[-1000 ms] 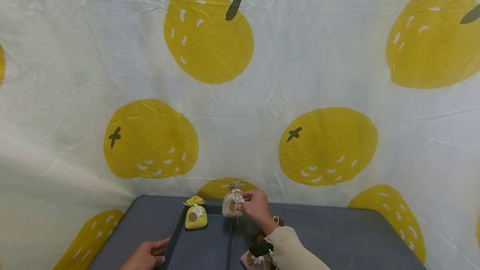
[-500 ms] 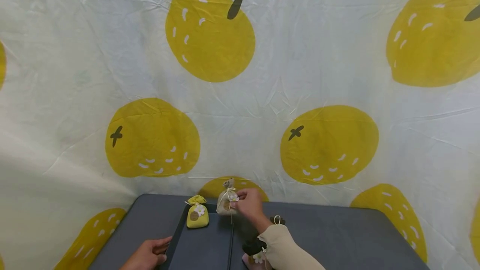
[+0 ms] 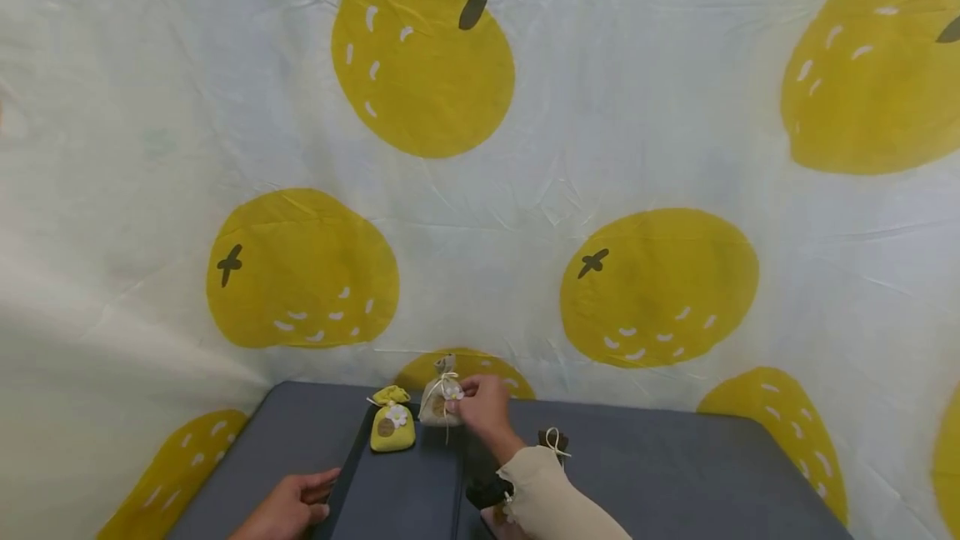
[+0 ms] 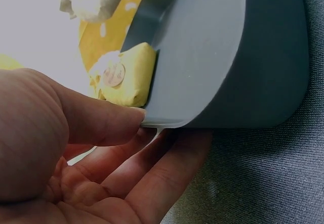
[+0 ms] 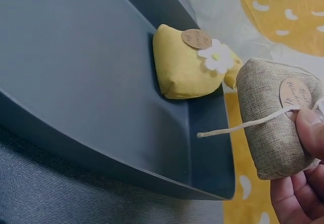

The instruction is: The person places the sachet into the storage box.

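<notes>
My right hand (image 3: 486, 408) pinches a beige linen sachet (image 3: 438, 403) with a round tag, a white flower and a tied cord. It hangs over the far end of a dark grey tray (image 3: 401, 494), apart from the tray floor in the right wrist view. Just left of it, a yellow sachet (image 3: 392, 430) with a similar tag and flower leans on the tray's far wall. My left hand (image 3: 288, 507) grips the tray's left side, thumb on the rim and fingers (image 4: 177, 171) against the outside, as the left wrist view shows.
A dark brown sachet top (image 3: 553, 442) with a pale cord shows right of my sleeve. Part of a pinkish sachet (image 3: 501, 525) lies below my right forearm, mostly hidden. Behind the dark grey table (image 3: 675, 482) hangs a white curtain (image 3: 480, 290) printed with yellow fruit.
My right hand has carried the beige sachet leftward, closer to the yellow one. The left hand keeps its grip on the tray.
</notes>
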